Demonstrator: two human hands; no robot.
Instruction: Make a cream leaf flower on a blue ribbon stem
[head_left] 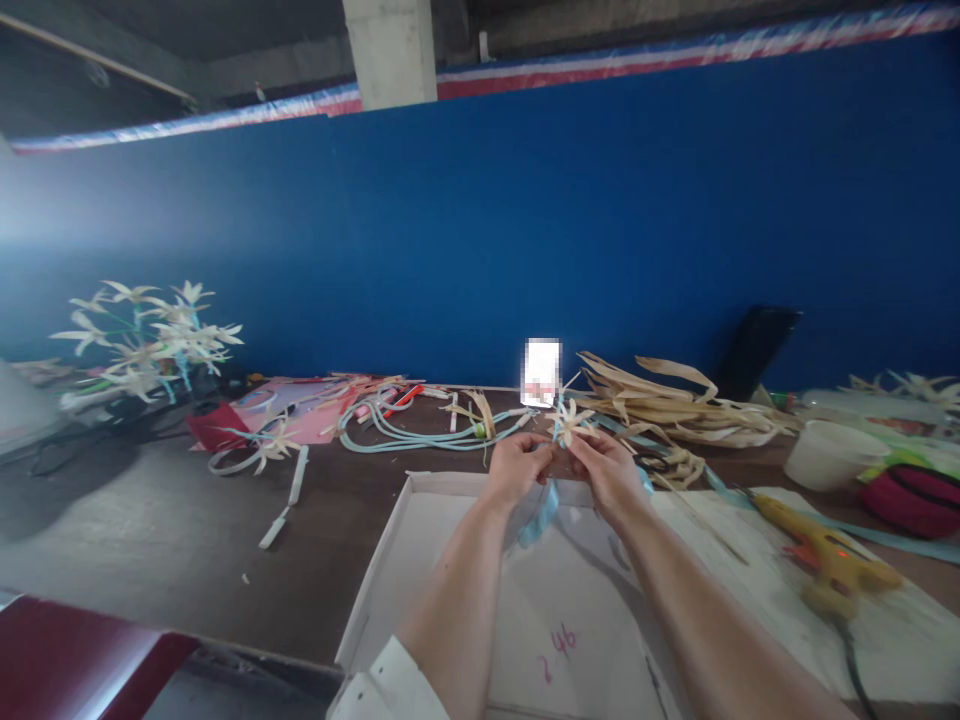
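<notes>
Both my hands meet above the far edge of a shallow white cardboard tray. My left hand is closed in a pinch on the stem of a small cream paper flower. My right hand is also closed on that flower, just below its petals. A light blue ribbon hangs down from between the two hands into the tray.
A yellow glue gun lies on white paper at the right, beside a white cup and a red pouch. Dried husk strips are heaped behind my hands. Blue cord loops, pink paper and a bunch of finished flowers lie at the left.
</notes>
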